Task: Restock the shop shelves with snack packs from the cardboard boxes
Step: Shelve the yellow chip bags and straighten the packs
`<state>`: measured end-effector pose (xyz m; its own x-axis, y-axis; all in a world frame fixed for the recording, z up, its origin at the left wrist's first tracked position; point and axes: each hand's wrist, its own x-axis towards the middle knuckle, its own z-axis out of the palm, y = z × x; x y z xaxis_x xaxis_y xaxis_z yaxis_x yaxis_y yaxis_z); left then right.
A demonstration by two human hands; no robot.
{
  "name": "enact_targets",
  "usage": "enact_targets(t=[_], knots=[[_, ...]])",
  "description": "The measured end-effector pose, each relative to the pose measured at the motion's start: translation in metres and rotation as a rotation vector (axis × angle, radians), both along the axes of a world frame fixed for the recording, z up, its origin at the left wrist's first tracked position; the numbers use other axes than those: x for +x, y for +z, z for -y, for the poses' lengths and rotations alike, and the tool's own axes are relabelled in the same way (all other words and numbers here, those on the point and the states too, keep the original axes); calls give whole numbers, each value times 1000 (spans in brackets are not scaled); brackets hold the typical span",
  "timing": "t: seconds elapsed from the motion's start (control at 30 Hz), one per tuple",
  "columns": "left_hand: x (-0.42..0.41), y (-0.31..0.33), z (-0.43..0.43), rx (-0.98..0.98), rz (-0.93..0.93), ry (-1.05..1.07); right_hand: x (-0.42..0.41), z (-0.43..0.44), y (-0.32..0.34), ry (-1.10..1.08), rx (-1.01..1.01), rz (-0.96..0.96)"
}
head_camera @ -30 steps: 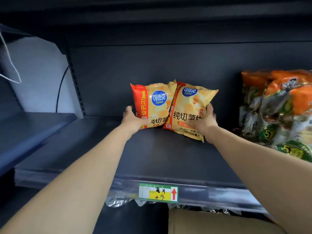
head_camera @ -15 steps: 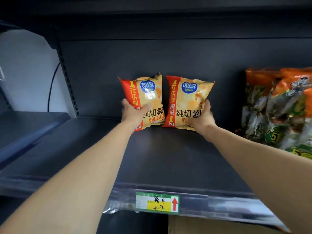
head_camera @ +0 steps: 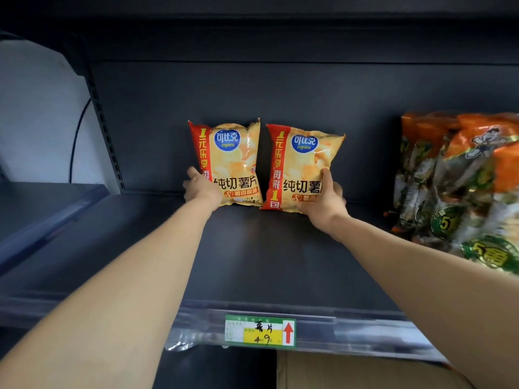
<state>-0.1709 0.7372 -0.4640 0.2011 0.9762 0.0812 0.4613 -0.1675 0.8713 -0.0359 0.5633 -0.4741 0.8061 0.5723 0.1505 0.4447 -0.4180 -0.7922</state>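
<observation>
Our left hand [head_camera: 200, 190] grips the left chip pack [head_camera: 231, 164] at its lower left corner, fingers curled behind it. Our right hand [head_camera: 323, 204] pinches the right chip pack [head_camera: 302, 164], thumb in front. Both stand upright, just beside each other, at 12 o'clock on the shelf [head_camera: 252, 265], with orange-green packs [head_camera: 463, 178] at 3 o'clock.

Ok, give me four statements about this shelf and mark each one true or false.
1. The left hand grips the left chip pack, the right hand the right chip pack. True.
2. Both packs lie flat on the shelf. False: they stand upright at its back.
3. Orange-and-green snack bags sit right of the chip packs. True.
4. The price tag has a blue arrow. False: the arrow is red.
</observation>
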Motion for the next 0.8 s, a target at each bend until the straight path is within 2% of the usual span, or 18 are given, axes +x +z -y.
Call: enact_targets(t=[0.1, 0.2, 0.4, 0.57, 0.7, 0.8], knots=[[-8, 6, 11, 74, -53, 37, -10, 9, 0, -12, 7, 31], [-19, 13, 33, 185, -101, -15, -26, 22, 1, 18, 15, 88], [-53, 19, 108, 303, -61, -263, -67, 68, 0, 128, 64, 79], [-96, 3, 196, 353, -55, -508, -108, 140, -13, 223, 78, 181], [-122, -45, 254, 231, -193, -723, -134, 199, -53, 298, 40, 153], [-130, -97, 280, 47, -417, -844, -147, 227, -102, 354, -138, 85]])
